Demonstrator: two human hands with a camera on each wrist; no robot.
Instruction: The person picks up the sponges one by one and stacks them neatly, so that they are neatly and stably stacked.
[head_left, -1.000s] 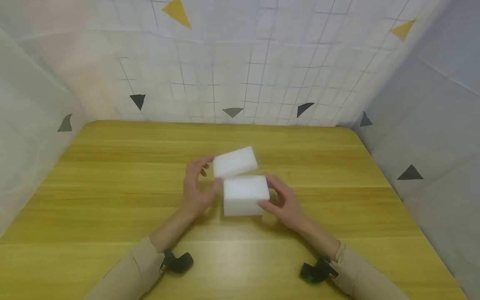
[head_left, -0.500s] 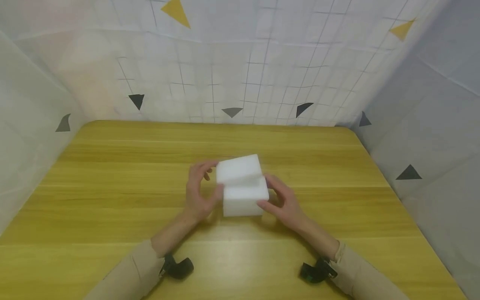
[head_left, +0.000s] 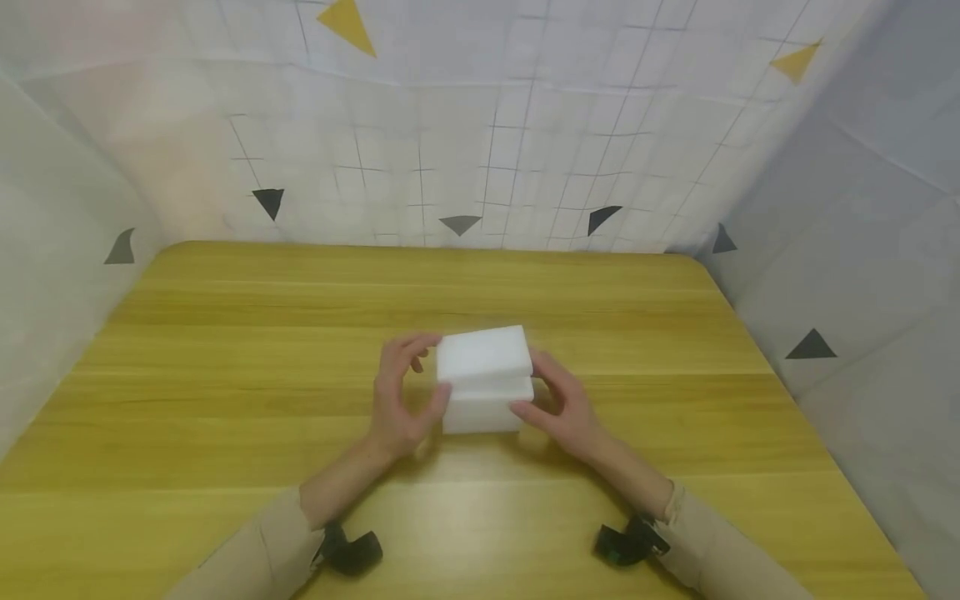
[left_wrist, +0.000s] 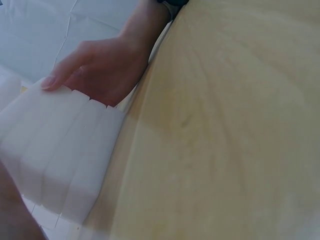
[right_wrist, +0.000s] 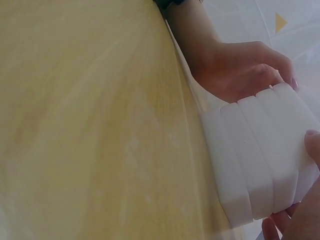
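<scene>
A stack of several white sponge blocks (head_left: 480,417) stands mid-table, its layers lying flush in the left wrist view. Over it sits one more white sponge (head_left: 483,354), turned slightly askew and set back from the front face. My left hand (head_left: 397,404) pinches this upper sponge at its left end, thumb at the near corner and fingertips at the far one. My right hand (head_left: 572,417) grips the stack's right end between thumb and fingers. In the right wrist view the right thumb (right_wrist: 313,145) presses the layers' near side.
The wood-grain table (head_left: 225,375) runs back to a white patterned curtain (head_left: 420,125). Grey-white cloth hangs at both sides. A dark wrist camera (head_left: 351,552) hangs from the left sleeve, another dark wrist camera (head_left: 628,543) from the right.
My left hand has brought the upper sponge from behind the stack toward me and slightly right, until it overlaps the stack's top. The right hand has stayed on the stack.
</scene>
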